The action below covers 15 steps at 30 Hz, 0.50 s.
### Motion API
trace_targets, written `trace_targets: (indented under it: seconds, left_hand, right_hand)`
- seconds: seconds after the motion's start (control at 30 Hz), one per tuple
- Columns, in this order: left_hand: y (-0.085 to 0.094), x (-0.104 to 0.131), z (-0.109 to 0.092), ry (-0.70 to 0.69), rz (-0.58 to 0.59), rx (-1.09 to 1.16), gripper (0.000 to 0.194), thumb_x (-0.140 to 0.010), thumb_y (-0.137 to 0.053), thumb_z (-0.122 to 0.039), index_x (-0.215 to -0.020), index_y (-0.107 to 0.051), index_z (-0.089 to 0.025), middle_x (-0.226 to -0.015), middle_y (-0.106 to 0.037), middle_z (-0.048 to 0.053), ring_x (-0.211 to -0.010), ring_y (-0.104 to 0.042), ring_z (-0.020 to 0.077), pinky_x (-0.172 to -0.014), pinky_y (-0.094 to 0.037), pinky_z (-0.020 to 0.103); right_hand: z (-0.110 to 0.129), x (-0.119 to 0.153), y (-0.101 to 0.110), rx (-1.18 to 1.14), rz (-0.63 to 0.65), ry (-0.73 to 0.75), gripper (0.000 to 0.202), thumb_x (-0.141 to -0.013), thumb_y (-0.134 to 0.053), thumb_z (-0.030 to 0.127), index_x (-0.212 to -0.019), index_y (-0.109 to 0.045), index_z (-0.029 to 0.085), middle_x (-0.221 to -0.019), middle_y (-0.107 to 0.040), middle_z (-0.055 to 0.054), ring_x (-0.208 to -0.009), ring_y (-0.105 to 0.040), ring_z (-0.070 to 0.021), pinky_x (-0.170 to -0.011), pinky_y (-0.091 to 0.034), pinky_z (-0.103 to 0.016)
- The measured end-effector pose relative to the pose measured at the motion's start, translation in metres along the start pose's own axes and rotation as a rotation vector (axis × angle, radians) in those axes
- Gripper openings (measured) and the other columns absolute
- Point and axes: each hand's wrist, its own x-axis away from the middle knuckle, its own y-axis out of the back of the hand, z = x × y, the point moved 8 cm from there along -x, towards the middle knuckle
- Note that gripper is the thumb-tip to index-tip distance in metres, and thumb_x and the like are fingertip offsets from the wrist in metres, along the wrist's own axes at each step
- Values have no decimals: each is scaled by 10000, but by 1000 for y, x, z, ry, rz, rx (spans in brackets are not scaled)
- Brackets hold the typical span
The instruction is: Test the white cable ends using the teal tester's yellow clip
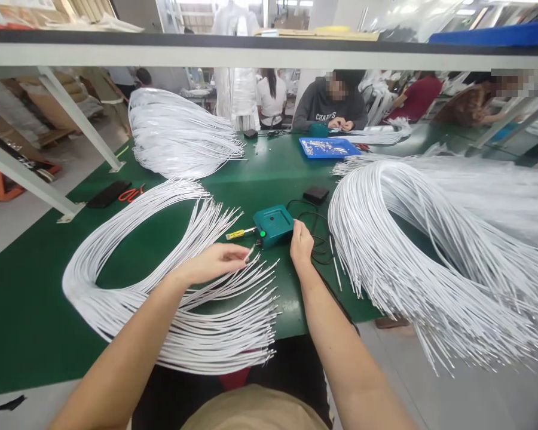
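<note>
My left hand (224,260) pinches the end of a white cable beside the front corner of a teal device (274,226). My right hand (302,240) is closed at the device's right side, its fingertips touching the edge; whether it grips the device or something small is hidden. The device has a green light on its front, and a yellow-handled tool (240,234) lies at its left. A looped bundle of white cables (87,275) spreads under my left forearm, its loose ends fanned towards the middle. Another large bundle (363,221) lies to the right.
A blue tray (327,147) of small parts sits farther back, near a seated person in a dark hoodie. Another cable bundle (174,128) is at back left. Red-handled scissors (131,193) lie by a black object. A shelf beam (269,58) crosses above the green table (31,304).
</note>
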Motion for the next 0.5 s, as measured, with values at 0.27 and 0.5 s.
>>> trace_targets:
  seconds: [0.27,0.5]
  left_hand:
    - [-4,55,32,246,-96,-679,643,-819,-470,-579,-1288,-567,-151,-1236,-551,161,-1175,-506,319,-1005,-368,411]
    - [-41,116,26,158,71,-600,410,-825,-516,-510,-1161,-650,-319,-1039,-575,74,-983,-543,255,-854,-428,370]
  right_hand:
    - [5,0,5,3,11,8,566,-940,-211,453,-1097,-664,153,-1089,-688,-138,-997,-603,-232,-865,-421,-325]
    - [0,-5,4,5,10,-18,593,-924,-204,460,-1119,-657,131,-1104,-675,-171,-1022,-599,-274,-882,-413,-370]
